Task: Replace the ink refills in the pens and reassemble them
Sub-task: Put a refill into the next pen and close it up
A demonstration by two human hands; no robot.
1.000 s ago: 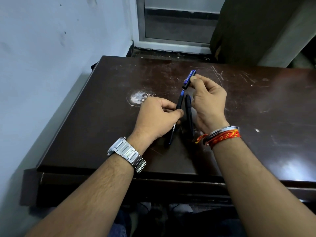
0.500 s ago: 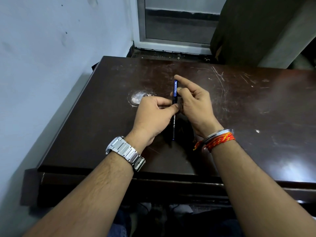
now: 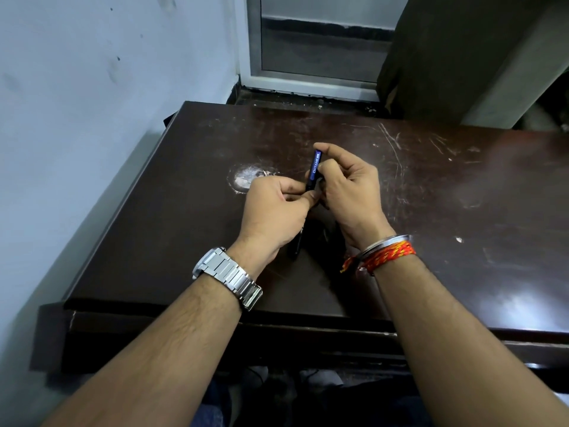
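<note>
A dark pen with a blue clip (image 3: 314, 171) stands nearly upright above the middle of the brown table (image 3: 446, 195). My left hand (image 3: 274, 211) pinches its barrel between thumb and fingers, and the barrel's lower end shows below that hand. My right hand (image 3: 348, 189) grips the capped top end, index finger stretched over the tip of the cap. The two hands touch around the pen. A second dark pen seen earlier is hidden in the shadow under my right hand.
The table is scratched, with a white worn patch (image 3: 246, 178) just left of my hands. A pale wall runs along the left edge. A metal-framed door (image 3: 308, 57) and a dark curtain (image 3: 446, 57) stand behind the far edge.
One second ago my right hand held the cap apart from the barrel; it has since come down onto the pen, and both hands now close around the joined pen.
</note>
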